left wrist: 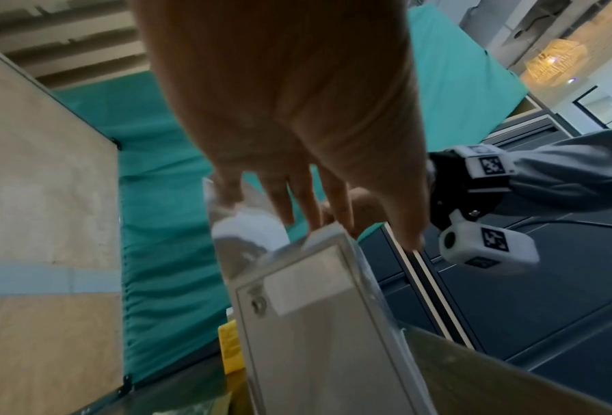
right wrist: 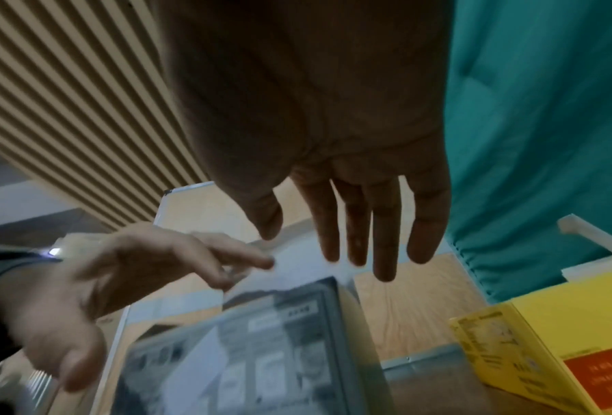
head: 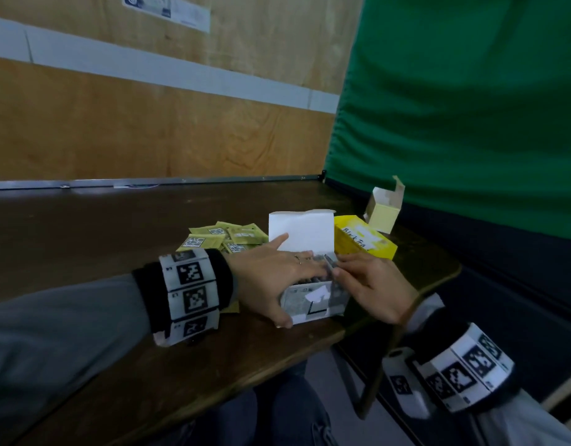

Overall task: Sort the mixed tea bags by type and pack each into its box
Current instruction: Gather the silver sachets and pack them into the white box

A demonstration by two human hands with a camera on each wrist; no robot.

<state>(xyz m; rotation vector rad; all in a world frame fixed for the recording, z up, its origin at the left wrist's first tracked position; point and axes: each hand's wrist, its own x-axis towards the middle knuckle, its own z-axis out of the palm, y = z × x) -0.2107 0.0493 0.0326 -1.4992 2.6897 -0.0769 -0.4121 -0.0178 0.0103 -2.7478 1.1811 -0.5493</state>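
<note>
Grey box on tabletop, lid up, long axis running away from person. Left hand grips its left side, thumb at front corner. Right hand fingers pinch grey tea bag just above opening. Green tea bags, about six, piled beyond left fingers. Three boxes: grey, yellow, pale yellow.

Grey sleeves, black cuffs, white wristbands with black square markers.

Dark wooden table with grey tea box, yellow tea box, pale open carton, scattered green tea bags.
</note>
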